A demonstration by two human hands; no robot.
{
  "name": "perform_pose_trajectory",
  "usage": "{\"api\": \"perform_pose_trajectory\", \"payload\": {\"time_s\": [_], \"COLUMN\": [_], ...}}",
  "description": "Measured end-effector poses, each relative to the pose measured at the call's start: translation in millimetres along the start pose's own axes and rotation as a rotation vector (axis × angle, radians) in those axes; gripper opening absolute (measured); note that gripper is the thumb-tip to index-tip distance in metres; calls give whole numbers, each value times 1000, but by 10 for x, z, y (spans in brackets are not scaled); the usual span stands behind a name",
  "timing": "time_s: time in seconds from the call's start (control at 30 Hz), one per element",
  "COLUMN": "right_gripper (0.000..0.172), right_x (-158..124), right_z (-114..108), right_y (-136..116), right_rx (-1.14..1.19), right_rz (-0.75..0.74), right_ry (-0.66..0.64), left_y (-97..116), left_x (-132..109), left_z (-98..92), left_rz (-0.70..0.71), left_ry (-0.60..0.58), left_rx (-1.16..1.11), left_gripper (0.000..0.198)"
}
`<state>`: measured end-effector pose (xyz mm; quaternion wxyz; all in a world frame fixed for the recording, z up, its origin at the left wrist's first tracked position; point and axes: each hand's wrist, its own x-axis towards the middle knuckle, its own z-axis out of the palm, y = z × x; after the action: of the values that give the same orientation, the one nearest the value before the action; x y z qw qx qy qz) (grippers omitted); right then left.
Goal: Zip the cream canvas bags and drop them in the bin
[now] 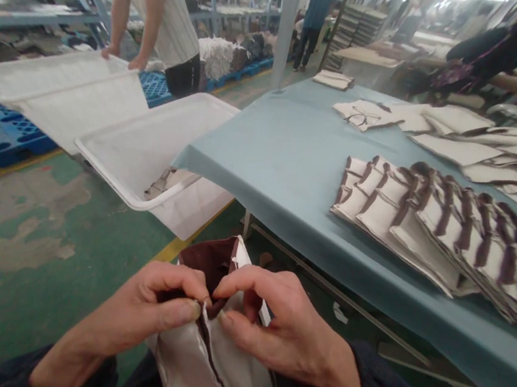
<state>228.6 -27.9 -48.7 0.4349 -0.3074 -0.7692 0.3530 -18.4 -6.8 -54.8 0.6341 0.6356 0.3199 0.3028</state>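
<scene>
Both hands are at a cream fabric piece with a dark brown inside and a dark seam down its middle, held over my lap. My left hand pinches the edge left of the seam between thumb and forefinger. From the other side, my right hand grips the edge close to the seam's top, its fingertips nearly touching those of the left. The maroon lining shows behind the fingers. Red lettering is partly visible at the lower edge of the view.
A blue-covered table stands ahead and right. It bears overlapping cream pieces with brown edging and loose flat pieces. Left of it is a white bin. A person leans on another white bin. A post rises behind the table.
</scene>
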Motion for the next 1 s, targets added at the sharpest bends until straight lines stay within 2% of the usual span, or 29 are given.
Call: {"api": "perform_pose_trajectory", "payload": {"time_s": [0.13,0.23,0.33,0.43,0.6,0.73,0.87,0.93,1.0], "right_gripper": [3,2,7,13,19,20,22,19,14], "right_x": [-44,-78,-101,-113,-129,-143,-133,-108,-69], "right_z": [59,88,90,102,181,241,253,235,198], "right_y": [18,7,-35,-95,-199,-232,-200,-174,-150], "right_rx": [-177,-287,-325,-334,-403,-458,-492,-444,-326], "right_rz": [-146,-183,-152,-121,-78,-34,-29,-25,46], "right_ry": [74,126,122,126,225,245,225,228,229], "left_y": [-16,-7,16,48,110,155,198,225,250], "left_x": [4,15,24,23,11,13,23,29,32], "left_z": [11,25,46,77,156,214,250,263,278], "left_rz": [-12,-36,-71,-79,-52,-48,-47,-43,-41], "left_ry": [26,50,47,64,143,200,186,159,129], "left_rx": [-10,13,51,69,116,243,335,344,349], "left_gripper": [37,40,38,28,12,13,17,19,21]}}
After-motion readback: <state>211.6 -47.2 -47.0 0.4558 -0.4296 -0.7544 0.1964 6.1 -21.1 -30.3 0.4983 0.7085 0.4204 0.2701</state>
